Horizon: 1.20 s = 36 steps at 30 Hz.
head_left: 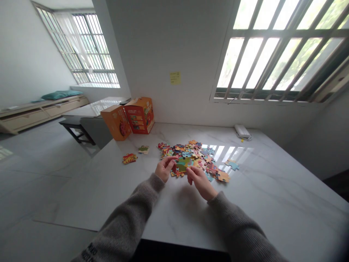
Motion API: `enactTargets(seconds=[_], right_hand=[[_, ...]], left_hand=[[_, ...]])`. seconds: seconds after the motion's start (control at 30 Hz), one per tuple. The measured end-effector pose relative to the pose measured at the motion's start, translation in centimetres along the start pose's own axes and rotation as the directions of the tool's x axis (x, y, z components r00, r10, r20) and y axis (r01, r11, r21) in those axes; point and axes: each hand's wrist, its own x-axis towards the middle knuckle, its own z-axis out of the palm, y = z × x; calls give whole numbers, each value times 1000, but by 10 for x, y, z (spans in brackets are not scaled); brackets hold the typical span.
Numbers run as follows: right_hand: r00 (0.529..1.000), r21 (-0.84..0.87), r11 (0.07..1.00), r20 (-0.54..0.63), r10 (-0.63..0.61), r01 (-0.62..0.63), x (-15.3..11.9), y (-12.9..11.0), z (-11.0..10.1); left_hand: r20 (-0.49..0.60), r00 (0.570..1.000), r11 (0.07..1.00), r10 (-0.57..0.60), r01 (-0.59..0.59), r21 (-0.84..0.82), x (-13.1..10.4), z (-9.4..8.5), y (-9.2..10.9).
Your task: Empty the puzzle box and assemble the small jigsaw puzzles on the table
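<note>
Green puzzle pc (183, 165): pinching at opp. edges w/ L hand (165, 169) & R hand (201, 181), thumb-to-finger gaps nearly nil; holding at pile's (194, 150) near side; prob. best gripping lightly, not bending tabs.

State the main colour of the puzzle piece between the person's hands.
The puzzle piece is mostly green, seen best in the head view, the only one.
</note>
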Motion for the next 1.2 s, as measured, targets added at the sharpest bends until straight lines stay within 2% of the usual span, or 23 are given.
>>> enactTargets(seconds=[0.2, 0.47, 0.67, 0.73, 0.83, 0.9, 0.97, 1.07, 1.13, 1.2], right_hand=[[999, 36, 999, -37, -32, 33, 0, -3, 1], [999, 20, 999, -35, -39, 40, 0, 0, 1], [999, 9, 999, -20, -47, 47, -1, -4, 3], [998, -13, 998, -9, -56, 56, -2, -7, 3], [996, -57, 995, -23, -81, 80, -3, -8, 3], [995, -104, 990, -22, -95, 93, -3, -5, 1], [994, -158, 982, -9, -108, 105, -3, -1, 1], [993, -213, 970, 13, -116, 116, -2, 4, 1], [993, -229, 966, 26, -116, 119, -2, 6, 2], [992, -233, 964, 20, -128, 129, -2, 8, 2]], left_hand=[[35, 999, 998, 41, -43, 41, -2, -1, 4], [26, 1000, 999, 9, -10, 45, -1, -1, 4], [46, 999, 1000, -5, 5, 8, -1, 4, -8], [5, 1000, 999, -7, 6, 39, 3, -2, -13], [-184, 981, 975, 66, -25, 219, 20, -33, -17], [-329, 925, 903, 188, -30, 429, 34, -69, -15], [-421, 872, 806, 250, 54, 589, 48, -110, -11], [-489, 834, 611, 256, 253, 750, 64, -160, -5], [-503, 830, 479, 242, 349, 806, 73, -178, -4], [-487, 847, 410, 214, 375, 832, 80, -186, -5]])
